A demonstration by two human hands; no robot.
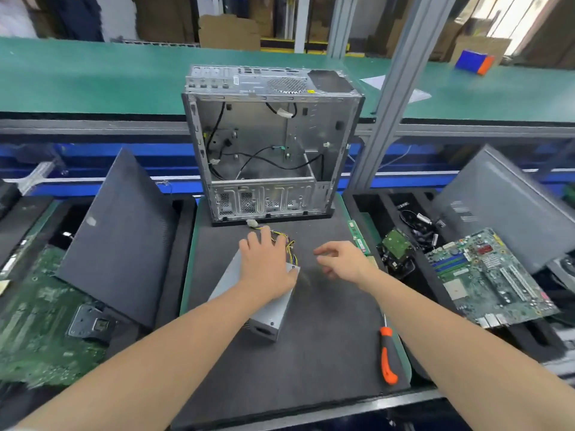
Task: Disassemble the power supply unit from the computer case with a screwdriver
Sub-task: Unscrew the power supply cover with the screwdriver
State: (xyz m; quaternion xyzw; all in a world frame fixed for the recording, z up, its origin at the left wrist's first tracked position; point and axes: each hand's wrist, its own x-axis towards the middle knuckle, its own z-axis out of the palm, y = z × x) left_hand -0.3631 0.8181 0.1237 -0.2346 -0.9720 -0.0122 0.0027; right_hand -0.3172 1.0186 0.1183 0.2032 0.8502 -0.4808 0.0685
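The grey metal power supply unit (264, 318) lies on the dark foam mat (311, 353) in front of the open computer case (267, 150). Its yellow and black cable bundle (291, 250) trails toward the case. My left hand (267, 265) rests flat on top of the unit with fingers spread. My right hand (345, 259) hovers just to the right of it, fingers loosely curled and holding nothing. An orange-and-black screwdriver (387, 353) lies on the mat under my right forearm.
A black side panel (121, 237) leans at the left over green circuit boards (40, 321). At the right lie a motherboard (485, 275), a hard drive (396, 247), a RAM stick (357, 237) and a grey panel (504, 206). A green conveyor (93, 76) runs behind the case.
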